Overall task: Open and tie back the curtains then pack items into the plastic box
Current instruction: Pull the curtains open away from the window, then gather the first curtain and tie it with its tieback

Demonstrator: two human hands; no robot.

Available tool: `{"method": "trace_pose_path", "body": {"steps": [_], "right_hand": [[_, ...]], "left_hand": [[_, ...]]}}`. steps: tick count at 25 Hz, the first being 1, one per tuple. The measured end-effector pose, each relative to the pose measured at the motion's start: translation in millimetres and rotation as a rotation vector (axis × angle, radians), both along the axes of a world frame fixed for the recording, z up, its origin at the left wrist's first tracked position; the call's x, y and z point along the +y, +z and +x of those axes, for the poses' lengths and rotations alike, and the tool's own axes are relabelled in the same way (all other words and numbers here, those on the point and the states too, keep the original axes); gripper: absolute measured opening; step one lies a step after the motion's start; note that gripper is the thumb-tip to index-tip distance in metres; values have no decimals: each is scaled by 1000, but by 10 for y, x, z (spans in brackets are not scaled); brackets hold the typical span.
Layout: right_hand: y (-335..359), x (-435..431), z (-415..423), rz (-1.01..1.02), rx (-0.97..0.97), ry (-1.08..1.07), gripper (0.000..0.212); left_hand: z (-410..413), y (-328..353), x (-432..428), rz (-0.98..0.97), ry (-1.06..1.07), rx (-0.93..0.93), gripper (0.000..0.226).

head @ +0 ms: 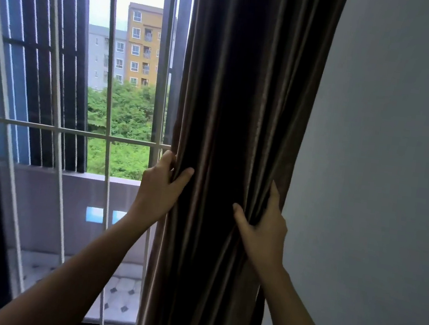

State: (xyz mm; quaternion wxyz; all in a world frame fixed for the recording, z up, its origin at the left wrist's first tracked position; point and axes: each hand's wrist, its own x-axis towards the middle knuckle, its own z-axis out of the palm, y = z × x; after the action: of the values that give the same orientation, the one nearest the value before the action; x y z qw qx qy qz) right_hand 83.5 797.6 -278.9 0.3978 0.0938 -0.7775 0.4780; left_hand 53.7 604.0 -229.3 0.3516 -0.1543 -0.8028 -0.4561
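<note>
Head view — curtain (236, 111) between gripping hands.

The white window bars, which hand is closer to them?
Left. The left hand grips the curtain edge right beside the white bars; the right hand holds its far side, near the wall.

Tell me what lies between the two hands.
In the head view, only the bunched brown curtain fills the stretch between the left hand and the right hand; both grip its folds.
</note>
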Motion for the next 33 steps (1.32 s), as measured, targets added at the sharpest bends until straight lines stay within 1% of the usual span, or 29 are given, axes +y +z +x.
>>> {"method": "trace_pose_path", "body": {"steps": [3,5,6,7,9,10,11,12,13,15,16,17,18,20,23,27,30,32,33], "right_hand": [[-74,-136,-111,22,23,27,80],[-105,-229,-151,-8,56,2,84],[-121,-270,-164,-8,98,-52,85],[-141,-313,-174,29,173,-149,83],[-206,-418,-182,183,423,-352,70],[-241,-469,-206,271,537,-384,61],[-267,-530,-229,334,582,-363,56],[-270,-612,-228,345,531,-296,56],[-254,-707,-208,310,386,-207,62],[-212,-867,-182,210,21,-53,80],[-212,-920,-197,189,-96,-36,85],[-237,-949,-228,178,-155,-41,85],[-265,-957,-253,174,-163,-61,81],[-348,-929,-273,177,-101,-143,65],[-562,-925,-225,185,7,-217,46],[-929,-1026,-195,134,52,-122,39],[-1109,-1005,-202,95,65,-77,37],[-1176,-1016,-201,68,62,-55,33],[-1201,-1030,-203,56,46,-40,32]], "left_hand": [[-34,-84,-88,53,-22,-32,13],[-59,-136,-151,97,-38,-64,21],[-77,-154,-188,109,-36,-73,26],[-103,-172,-220,109,-35,-81,30],[-162,-223,-287,102,-57,-95,33],[-183,-257,-317,97,-68,-93,32],[-206,-302,-349,97,-75,-88,32],[-226,-347,-375,103,-82,-82,31],[-250,-397,-394,103,-84,-74,30],[-281,-503,-394,51,-66,-69,28],[-288,-552,-386,-8,-48,-71,26],[-296,-601,-384,-82,-35,-70,25],[-291,-633,-387,-155,-25,-64,24],[-278,-681,-403,-257,-7,-51,24],[-208,-673,-377,-320,-46,-98,31],[-168,-610,-225,-326,-255,-283,41],[-152,-518,-197,-329,-316,-401,40],[-126,-469,-174,-379,-312,-400,37],[-114,-448,-158,-418,-311,-389,43]]}}
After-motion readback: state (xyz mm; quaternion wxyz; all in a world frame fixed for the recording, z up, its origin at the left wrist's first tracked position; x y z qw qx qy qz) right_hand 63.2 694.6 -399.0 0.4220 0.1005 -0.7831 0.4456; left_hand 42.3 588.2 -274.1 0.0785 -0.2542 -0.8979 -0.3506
